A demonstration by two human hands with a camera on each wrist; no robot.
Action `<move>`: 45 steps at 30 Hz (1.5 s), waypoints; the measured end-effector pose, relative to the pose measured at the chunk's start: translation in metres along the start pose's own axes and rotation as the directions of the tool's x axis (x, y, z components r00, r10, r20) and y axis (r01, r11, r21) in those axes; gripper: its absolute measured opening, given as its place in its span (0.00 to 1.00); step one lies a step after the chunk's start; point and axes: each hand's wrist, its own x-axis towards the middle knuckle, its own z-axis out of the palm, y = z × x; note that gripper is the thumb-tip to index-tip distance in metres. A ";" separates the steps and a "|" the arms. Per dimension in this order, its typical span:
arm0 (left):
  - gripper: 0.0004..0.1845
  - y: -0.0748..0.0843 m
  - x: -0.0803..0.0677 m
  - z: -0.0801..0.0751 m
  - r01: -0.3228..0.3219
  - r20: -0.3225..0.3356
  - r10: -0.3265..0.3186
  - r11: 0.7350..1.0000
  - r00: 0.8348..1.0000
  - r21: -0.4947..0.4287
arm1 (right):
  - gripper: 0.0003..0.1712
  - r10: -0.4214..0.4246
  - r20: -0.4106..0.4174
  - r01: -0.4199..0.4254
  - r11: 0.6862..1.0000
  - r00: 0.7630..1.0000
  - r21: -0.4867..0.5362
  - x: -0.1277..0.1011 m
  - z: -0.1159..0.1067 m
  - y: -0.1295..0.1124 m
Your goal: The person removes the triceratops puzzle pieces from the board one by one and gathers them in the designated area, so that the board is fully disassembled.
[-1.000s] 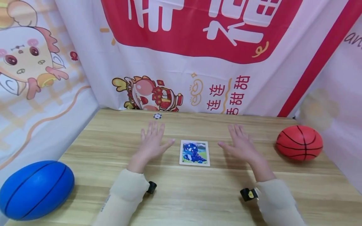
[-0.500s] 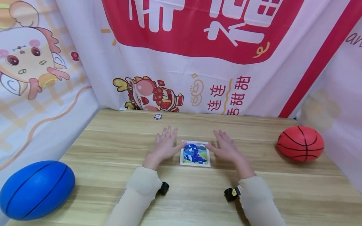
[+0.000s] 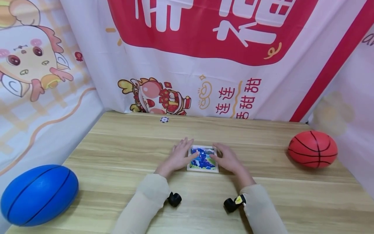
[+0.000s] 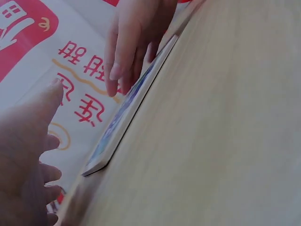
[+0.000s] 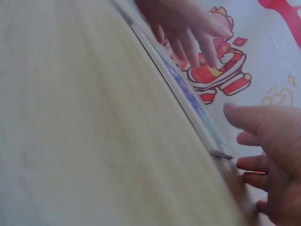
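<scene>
A square picture board (image 3: 203, 166) with a pale border and a blue dinosaur printed on it lies flat on the wooden table. My left hand (image 3: 179, 157) is at its left edge, fingers extended forward and the thumb reaching over the picture. From the other side, my right hand (image 3: 229, 158) flanks the right edge, its thumb also over the board. In the left wrist view, the board (image 4: 127, 110) shows edge-on as a thin slab, with the thumbs raised above it. The right wrist view has the same board (image 5: 181, 89) between the two hands, fingers relaxed.
A blue oval ball (image 3: 39, 195) sits at the table's left front, and a red ball with black lines (image 3: 312, 149) at the right. Near the back edge lies a small round chip (image 3: 164, 120). A printed curtain (image 3: 187, 65) hangs behind the table (image 3: 117, 146).
Both hands have moved inward from either side of the board, and their thumbs now overlap it. The board and balls stay where they were.
</scene>
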 end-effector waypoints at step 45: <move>0.47 0.004 -0.004 0.022 -0.037 0.134 0.003 0.967 0.991 0.254 | 0.18 0.012 -0.050 -0.013 0.999 0.999 -0.036 0.006 0.010 0.008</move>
